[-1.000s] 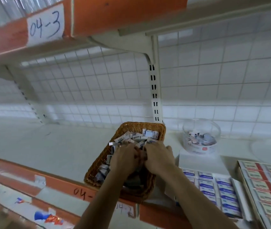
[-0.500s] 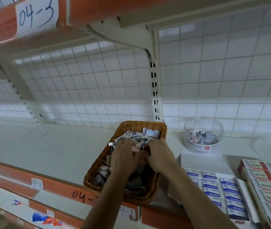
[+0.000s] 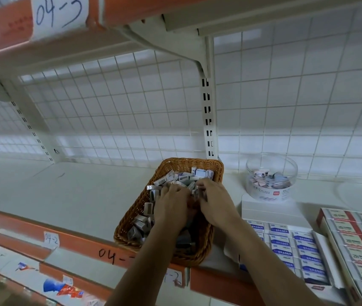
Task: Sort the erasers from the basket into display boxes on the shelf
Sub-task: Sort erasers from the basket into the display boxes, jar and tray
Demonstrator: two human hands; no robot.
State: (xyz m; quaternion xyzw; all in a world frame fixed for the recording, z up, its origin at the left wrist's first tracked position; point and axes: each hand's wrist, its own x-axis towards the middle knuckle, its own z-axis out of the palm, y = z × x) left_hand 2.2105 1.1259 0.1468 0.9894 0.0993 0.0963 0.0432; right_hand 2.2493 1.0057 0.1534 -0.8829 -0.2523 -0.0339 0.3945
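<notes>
Woven brown basket [image 3: 136,215] at lower centre of the frame, on the front edge of the white shelf [image 3: 65,195]. It is heaped with small erasers [image 3: 184,176]: short white blocks in paper sleeves with blue-grey print, a barcode showing on some. They lie jumbled at all angles, piled highest toward the basket's far end.

Left hand [image 3: 173,206] and right hand [image 3: 217,202] are both down in the heap, side by side and close together, knuckles up, fingers curled into the pile. Fingertips buried, so I cannot tell whether either hand holds an eraser.

Lower right: an open display box [image 3: 324,255] with flat rows of white-and-blue pieces marked ERASER. Further right, rows of red-striped packs [image 3: 356,235]. Behind these, right of the basket, a clear round tub [image 3: 270,161] partly filled with small wrapped pieces stands on a white box [image 3: 268,206]. Upper left: paper label [image 3: 59,14] reading 04-3.
</notes>
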